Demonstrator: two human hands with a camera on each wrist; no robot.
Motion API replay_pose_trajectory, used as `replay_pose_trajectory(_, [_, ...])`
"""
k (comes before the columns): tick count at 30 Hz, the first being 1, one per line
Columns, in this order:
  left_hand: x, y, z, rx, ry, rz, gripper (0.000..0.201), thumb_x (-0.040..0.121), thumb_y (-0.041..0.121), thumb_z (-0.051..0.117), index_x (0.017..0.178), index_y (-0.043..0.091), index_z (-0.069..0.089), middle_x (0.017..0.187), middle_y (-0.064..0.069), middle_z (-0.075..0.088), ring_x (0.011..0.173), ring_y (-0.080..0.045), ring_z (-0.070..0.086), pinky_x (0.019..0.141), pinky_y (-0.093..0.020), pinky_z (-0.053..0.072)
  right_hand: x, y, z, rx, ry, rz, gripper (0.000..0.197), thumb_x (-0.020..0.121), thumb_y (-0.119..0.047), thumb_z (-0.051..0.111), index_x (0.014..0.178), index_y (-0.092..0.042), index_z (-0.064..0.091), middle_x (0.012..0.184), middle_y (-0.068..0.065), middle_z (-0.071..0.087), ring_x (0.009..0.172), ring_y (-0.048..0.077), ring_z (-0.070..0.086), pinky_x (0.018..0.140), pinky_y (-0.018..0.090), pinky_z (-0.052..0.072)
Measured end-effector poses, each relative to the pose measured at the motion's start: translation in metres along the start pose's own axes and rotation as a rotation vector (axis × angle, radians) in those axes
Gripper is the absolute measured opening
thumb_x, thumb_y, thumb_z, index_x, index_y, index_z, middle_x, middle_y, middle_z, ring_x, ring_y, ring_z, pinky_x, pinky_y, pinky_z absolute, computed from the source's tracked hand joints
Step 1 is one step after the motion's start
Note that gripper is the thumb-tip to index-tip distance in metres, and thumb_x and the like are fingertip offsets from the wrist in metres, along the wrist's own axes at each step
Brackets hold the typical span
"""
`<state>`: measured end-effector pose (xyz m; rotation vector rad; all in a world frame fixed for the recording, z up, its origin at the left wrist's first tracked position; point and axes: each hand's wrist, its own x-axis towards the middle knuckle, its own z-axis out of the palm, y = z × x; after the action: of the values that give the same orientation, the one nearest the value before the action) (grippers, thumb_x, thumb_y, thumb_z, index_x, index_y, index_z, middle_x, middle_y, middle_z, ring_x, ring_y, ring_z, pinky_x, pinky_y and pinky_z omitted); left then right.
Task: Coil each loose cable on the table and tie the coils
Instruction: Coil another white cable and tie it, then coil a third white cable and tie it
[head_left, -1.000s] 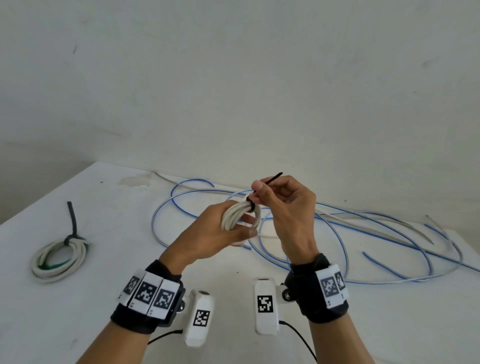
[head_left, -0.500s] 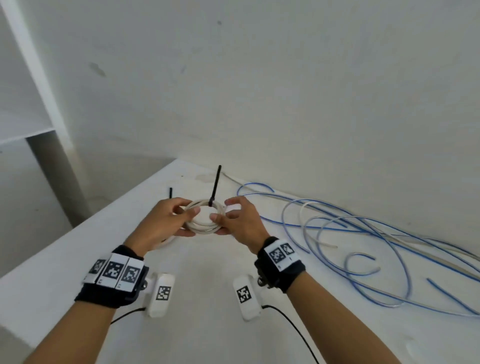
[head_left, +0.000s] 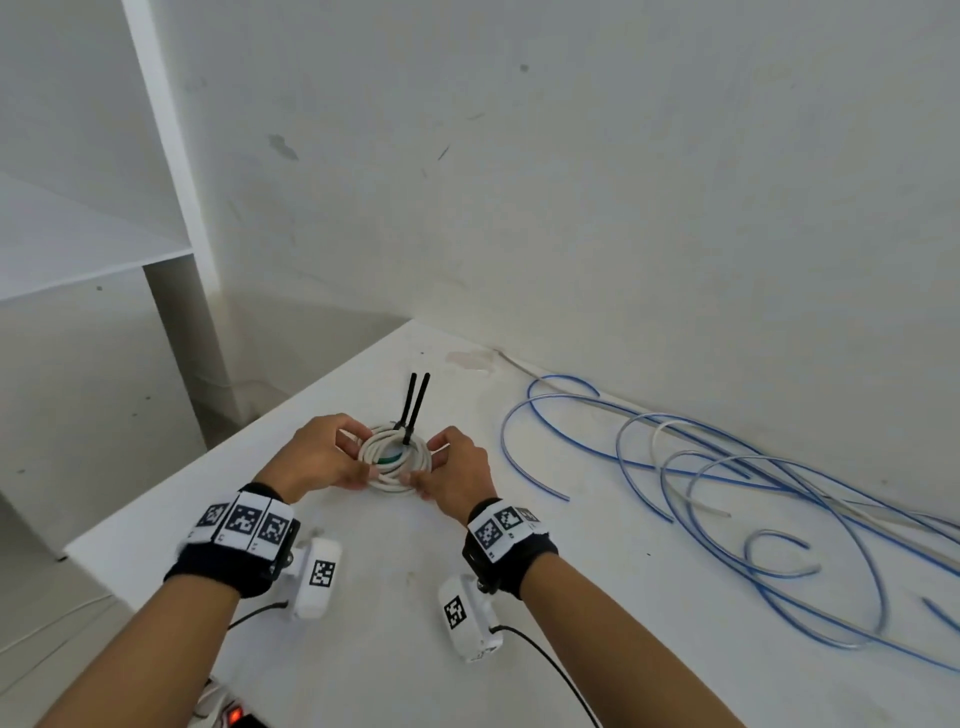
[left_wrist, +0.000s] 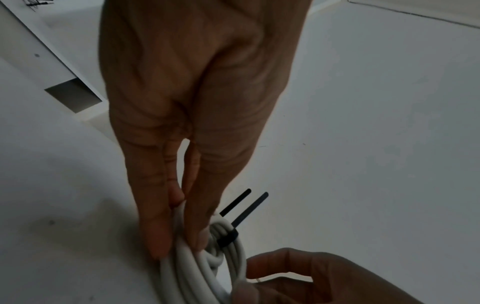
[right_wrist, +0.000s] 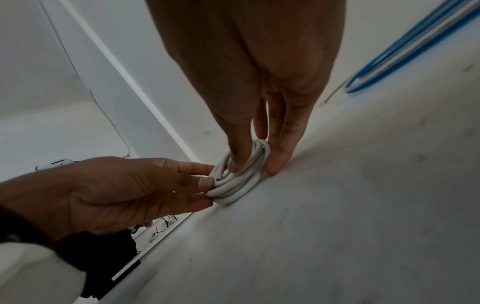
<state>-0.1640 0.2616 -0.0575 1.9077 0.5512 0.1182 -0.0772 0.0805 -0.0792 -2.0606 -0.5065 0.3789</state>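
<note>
A white cable coil (head_left: 382, 435) lies near the table's left end, on top of a second coil with a green strand (head_left: 389, 460). Two black tie tails (head_left: 414, 405) stick up side by side at the far rim. My left hand (head_left: 363, 454) pinches the left side of the coil, and my right hand (head_left: 426, 463) pinches the right side. In the left wrist view my left hand's fingers (left_wrist: 158, 246) straddle the coil (left_wrist: 187, 273) beside a black tie (left_wrist: 228, 236). In the right wrist view my right hand (right_wrist: 254, 164) has one finger inside the coil (right_wrist: 233, 187) and one outside.
Loose blue cables (head_left: 701, 483) and a pale grey one (head_left: 675, 436) sprawl along the wall on the right of the white table (head_left: 389, 649). The table's left edge runs just beyond my left hand. A white shelf unit (head_left: 171, 208) stands to the left.
Both hands carried the tied coil from mid-air at the table's middle leftwards and lowered it onto the other tied coil. My right hand let go of the tie's tail.
</note>
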Motion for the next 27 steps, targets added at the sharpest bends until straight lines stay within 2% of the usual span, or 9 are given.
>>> replay_pose_trajectory(2, [0.005,0.002,0.0,0.037,0.063,0.011,0.048,0.065,-0.006,0.091,0.105,0.003,0.066,0.095,-0.022,0.067,0.079,-0.031,0.068,0.068,-0.04,0.063,-0.001,-0.004,-0.003,-0.032,-0.037,0.007,0.056,0.07,-0.02,0.092,0.112,-0.014,0.057,0.104,0.014,0.073,0.087,0.033,0.072,0.076,0.043,0.061])
replay_pose_trajectory(5, [0.009,0.01,0.002,0.148,0.13,0.02,0.045,0.065,-0.002,0.091,0.102,0.005,0.067,0.097,-0.02,0.069,0.08,-0.028,0.067,0.065,-0.034,0.059,-0.001,-0.007,-0.009,-0.083,-0.093,0.008,0.061,0.076,-0.02,0.089,0.126,-0.012,0.055,0.113,0.011,0.069,0.104,0.035,0.068,0.087,0.047,0.059])
replay_pose_trajectory(7, [0.009,0.017,0.005,0.246,0.131,0.025,0.047,0.067,0.004,0.092,0.105,0.008,0.066,0.1,-0.014,0.069,0.087,-0.03,0.067,0.076,-0.039,0.059,-0.002,-0.005,-0.016,-0.136,-0.107,0.013,0.06,0.08,-0.025,0.086,0.129,-0.013,0.055,0.113,0.006,0.063,0.107,0.033,0.065,0.092,0.048,0.057])
replay_pose_trajectory(9, [0.005,0.026,0.01,0.396,0.172,0.073,0.049,0.071,0.015,0.091,0.112,0.014,0.063,0.106,-0.005,0.066,0.093,-0.027,0.064,0.083,-0.037,0.052,-0.002,-0.002,-0.028,-0.193,-0.101,0.005,0.057,0.085,-0.028,0.082,0.132,-0.012,0.055,0.116,0.006,0.061,0.107,0.028,0.063,0.094,0.042,0.055])
replay_pose_trajectory(12, [0.001,0.051,0.032,0.418,0.208,0.189,0.042,0.076,0.024,0.088,0.11,0.02,0.062,0.102,0.002,0.063,0.091,-0.021,0.063,0.08,-0.031,0.043,-0.004,0.007,-0.059,-0.314,-0.047,0.0,0.05,0.089,-0.031,0.077,0.131,-0.012,0.057,0.125,0.008,0.064,0.118,0.025,0.057,0.096,0.033,0.045])
replay_pose_trajectory(15, [0.001,0.08,0.07,0.367,0.126,0.26,0.034,0.079,0.026,0.086,0.105,0.022,0.065,0.095,0.006,0.066,0.084,-0.016,0.064,0.078,-0.028,0.045,-0.009,0.02,-0.094,-0.348,0.003,0.065,0.044,0.089,-0.032,0.077,0.125,-0.013,0.061,0.122,0.008,0.066,0.115,0.024,0.06,0.096,0.034,0.047])
replay_pose_trajectory(19, [0.006,0.109,0.142,0.354,-0.049,0.339,0.031,0.08,0.024,0.085,0.103,0.021,0.065,0.089,0.005,0.067,0.081,-0.018,0.064,0.081,-0.03,0.05,-0.028,0.045,-0.151,-0.391,0.148,0.117,0.033,0.09,-0.029,0.075,0.118,-0.013,0.066,0.112,0.006,0.071,0.104,0.022,0.061,0.083,0.026,0.042])
replay_pose_trajectory(23, [0.016,0.131,0.225,0.338,-0.224,0.388,0.023,0.086,0.021,0.079,0.107,0.015,0.071,0.096,-0.005,0.073,0.087,-0.024,0.069,0.078,-0.028,0.054,-0.047,0.082,-0.213,-0.445,0.313,0.21,0.029,0.09,-0.033,0.074,0.113,-0.016,0.068,0.111,0.005,0.071,0.111,0.026,0.064,0.09,0.031,0.046])
replay_pose_trajectory(27, [0.026,0.154,0.295,0.355,-0.271,0.372,0.019,0.095,0.02,0.067,0.111,0.011,0.073,0.11,-0.014,0.072,0.102,-0.03,0.068,0.089,-0.038,0.058,-0.065,0.117,-0.248,-0.625,0.24,0.331,0.041,0.084,-0.042,0.079,0.113,-0.019,0.061,0.121,0.003,0.058,0.114,0.027,0.058,0.087,0.033,0.044])
